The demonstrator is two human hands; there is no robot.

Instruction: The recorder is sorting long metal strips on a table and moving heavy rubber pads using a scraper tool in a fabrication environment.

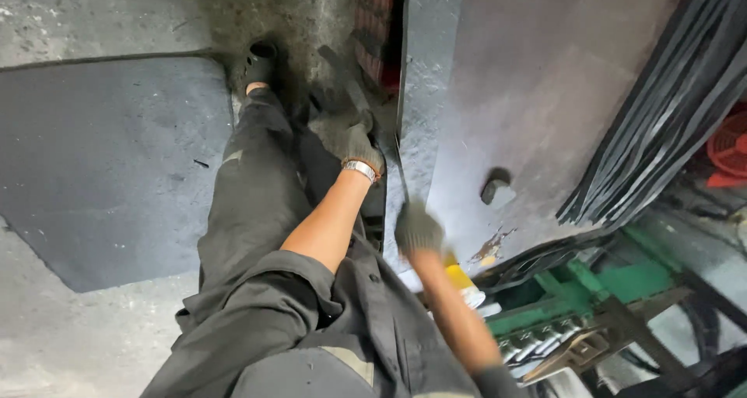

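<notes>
Grey metal plate point(545, 94), large, flat and scuffed, filled the upper right of the view, its left edge running down toward both gloved hands. Left hand point(352, 143), in a dark knit glove with a silver watch point(360, 169) at the wrist, lay against that left edge near a dark bar-like part point(346, 83); fingers looked curled, though whether they gripped anything could not be told. Right hand point(418, 229), also gloved, sat lower at the plate's bottom corner, blurred, fingers drawn together in a loose fist; what it held, if anything, could not be made out.

One small dark lug point(494, 186) stood on the plate face, well apart from both hands. A patch of worn paint point(492, 248) showed below it. A bundle of black strips point(661, 110) lay slanted across the plate's right side, crowding that edge. Green metal framing point(591, 289) sat under the lower right corner, with a yellow object point(459, 277) just beside the right forearm. A red object point(730, 150) showed at the far right edge.

Left of the plate, the person's grey trouser leg point(253, 188) and one black shoe point(259, 62) stood close against the edge, leaving only a narrow gap there. One dark floor mat point(101, 164) lay on the concrete floor point(78, 343) further left, where room was open.

Count: two hands, two gloves, one watch, one plate, one lug.
</notes>
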